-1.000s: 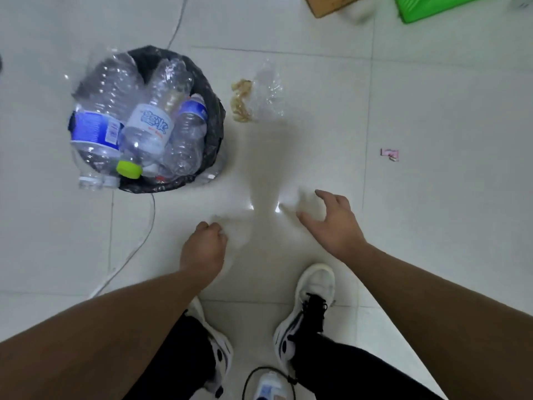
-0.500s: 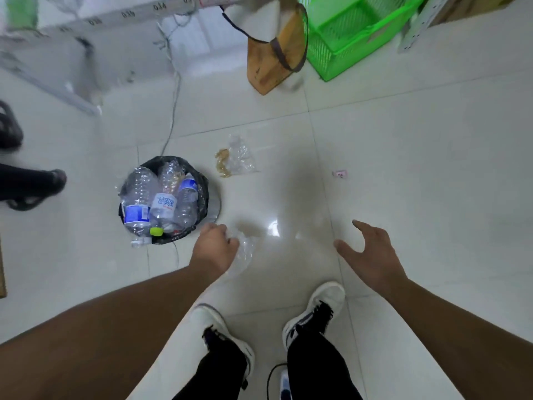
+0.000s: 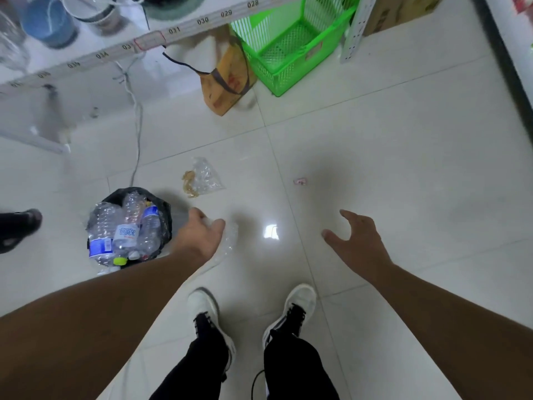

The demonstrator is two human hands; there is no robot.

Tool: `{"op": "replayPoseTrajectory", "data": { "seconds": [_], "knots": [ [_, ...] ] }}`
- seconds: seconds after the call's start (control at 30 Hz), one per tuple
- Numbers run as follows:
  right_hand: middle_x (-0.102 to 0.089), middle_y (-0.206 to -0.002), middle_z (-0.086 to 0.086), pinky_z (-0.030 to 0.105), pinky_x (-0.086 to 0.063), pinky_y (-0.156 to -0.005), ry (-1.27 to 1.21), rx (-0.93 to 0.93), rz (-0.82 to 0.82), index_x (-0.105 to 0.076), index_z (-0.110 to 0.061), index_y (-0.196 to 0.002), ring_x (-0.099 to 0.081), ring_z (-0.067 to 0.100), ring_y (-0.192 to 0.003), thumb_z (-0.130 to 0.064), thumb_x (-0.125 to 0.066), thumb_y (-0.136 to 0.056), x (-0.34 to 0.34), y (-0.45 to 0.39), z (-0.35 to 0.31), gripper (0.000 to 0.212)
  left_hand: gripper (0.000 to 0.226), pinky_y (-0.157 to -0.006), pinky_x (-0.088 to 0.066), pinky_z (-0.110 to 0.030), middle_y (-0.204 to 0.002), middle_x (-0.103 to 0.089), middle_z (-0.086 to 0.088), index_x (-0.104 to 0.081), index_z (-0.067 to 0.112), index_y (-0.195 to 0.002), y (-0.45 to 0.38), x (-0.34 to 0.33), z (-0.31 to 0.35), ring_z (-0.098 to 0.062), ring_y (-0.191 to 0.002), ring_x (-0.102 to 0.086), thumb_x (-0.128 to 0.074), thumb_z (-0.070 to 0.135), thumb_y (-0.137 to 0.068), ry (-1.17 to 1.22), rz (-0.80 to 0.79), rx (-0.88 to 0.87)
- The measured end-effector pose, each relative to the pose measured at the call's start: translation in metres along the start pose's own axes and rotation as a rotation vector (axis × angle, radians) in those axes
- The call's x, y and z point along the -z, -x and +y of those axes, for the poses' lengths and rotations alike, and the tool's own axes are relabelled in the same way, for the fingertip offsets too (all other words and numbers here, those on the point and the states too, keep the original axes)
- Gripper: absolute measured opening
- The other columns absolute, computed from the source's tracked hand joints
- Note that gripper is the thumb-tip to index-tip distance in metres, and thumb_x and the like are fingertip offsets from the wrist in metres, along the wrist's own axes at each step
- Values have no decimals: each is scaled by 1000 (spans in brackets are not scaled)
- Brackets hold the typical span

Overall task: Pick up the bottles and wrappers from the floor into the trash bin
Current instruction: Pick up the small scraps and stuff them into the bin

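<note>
A trash bin (image 3: pixel 165 210) lined with a black bag stands on the white tile floor at the left, piled with several clear plastic bottles (image 3: pixel 125 230). My left hand (image 3: pixel 197 237) hangs just right of the bin and grips a crumpled clear plastic wrapper (image 3: pixel 230 238). My right hand (image 3: pixel 356 243) is held out over the bare floor with its fingers spread and holds nothing. Another clear wrapper (image 3: pixel 202 178) with brown crumbs lies on the floor beyond the bin. A small pink wrapper (image 3: pixel 300 181) lies farther right.
A brown paper bag (image 3: pixel 227 79) and a green plastic basket (image 3: pixel 288 44) stand at the back under a white shelf rail (image 3: pixel 144 41). A white cable (image 3: pixel 138 122) runs toward the bin. Another person's dark shoe (image 3: pixel 20 229) is at the left edge. My own shoes (image 3: pixel 251 310) are below.
The view has risen and pulled back from the floor. My left hand has lifted the clear wrapper off the floor and carried it toward the bin. My right hand has opened and drifted right.
</note>
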State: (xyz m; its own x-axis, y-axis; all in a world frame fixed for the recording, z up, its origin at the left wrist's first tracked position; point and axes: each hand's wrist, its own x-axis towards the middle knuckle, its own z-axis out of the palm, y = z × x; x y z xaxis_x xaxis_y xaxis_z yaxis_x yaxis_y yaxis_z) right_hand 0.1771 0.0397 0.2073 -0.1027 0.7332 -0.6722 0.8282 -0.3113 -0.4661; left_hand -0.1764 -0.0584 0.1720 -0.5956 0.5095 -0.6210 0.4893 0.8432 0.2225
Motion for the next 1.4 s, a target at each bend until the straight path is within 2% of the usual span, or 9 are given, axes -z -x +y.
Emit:
{"op": "replayPoseTrajectory", "data": {
  "seconds": [0.17,0.33,0.6,0.77,0.87,1.03,1.2,1.3,1.4],
  "knots": [
    [-37,-164,6,43,-40,-115,-4,2,-3,-43,-31,-161,-48,30,-147,-63,-70,-91,-1,-7,-3,83,53,-77,-49,-38,-93,-62,-2,-34,33,-118,-9,8,20,-25,-80,-63,-62,60,-82,-31,-31,-27],
    [-38,-163,7,41,-40,-111,-7,-4,5,-43,-31,-162,-48,29,-147,-64,-71,-90,-6,-23,-15,84,65,-87,-50,-40,-100,-63,-7,-32,24,-145,-37,20,32,-38,-100,-67,-67,39,-93,-25,42,-67],
    [-38,-164,2,42,-40,-117,-7,-42,-40,-43,-36,-161,-47,25,-147,-63,-69,-93,-22,-65,-56,78,81,-96,-57,-47,-124,-70,-9,-34,30,-156,-115,31,32,-35,-110,-69,-72,50,-88,-85,-41,-70],
    [-45,-158,8,43,-43,-113,31,-137,-42,-43,-31,-161,-53,28,-139,-55,-69,-96,-54,-122,-71,74,64,-80,-53,-38,-115,-71,-13,-47,26,-148,-180,29,18,-33,-98,-67,-72,26,-89,-84,-42,-47],
    [-49,-152,12,43,-47,-106,53,-199,1,-44,-28,-159,-61,31,-127,-53,-67,-97,-83,-166,-66,70,49,-84,-55,-38,-119,-71,-13,-58,23,-138,-216,13,13,-36,-106,-67,-66,15,-91,-99,-52,-45],
    [-48,-149,9,44,-49,-101,148,-99,-36,-44,-35,-157,-65,35,-122,-51,-65,-96,-138,-256,-40,66,48,-105,-51,-48,-141,-48,-22,-58,12,-141,-290,-39,4,-45,-119,-59,-59,6,-94,-119,-7,-102],
    [-24,-167,5,53,-53,-98,390,57,13,-24,-47,-161,-47,44,-136,-40,-62,-102,-183,-359,5,71,89,-115,-39,-57,-165,-20,-11,-27,37,-162,-377,-119,0,-46,-147,-28,-75,18,-88,-287,-25,19],
    [-30,-159,9,52,-55,-93,501,185,24,-43,-37,-152,-44,42,-131,-24,-60,-104,-209,-409,27,53,99,-115,-38,-58,-166,-18,-13,-19,46,-162,-418,-158,-6,-50,-147,-29,-82,32,-86,-251,-61,36],
    [-47,-131,16,47,-55,-81,521,236,41,-60,-15,-123,-53,42,-110,-3,-57,-99,-224,-432,44,27,68,-107,-43,-48,-147,-41,-20,-48,35,-148,-437,-176,-7,-45,-133,-46,-75,17,-88,-194,-31,-138]
  ]
}}
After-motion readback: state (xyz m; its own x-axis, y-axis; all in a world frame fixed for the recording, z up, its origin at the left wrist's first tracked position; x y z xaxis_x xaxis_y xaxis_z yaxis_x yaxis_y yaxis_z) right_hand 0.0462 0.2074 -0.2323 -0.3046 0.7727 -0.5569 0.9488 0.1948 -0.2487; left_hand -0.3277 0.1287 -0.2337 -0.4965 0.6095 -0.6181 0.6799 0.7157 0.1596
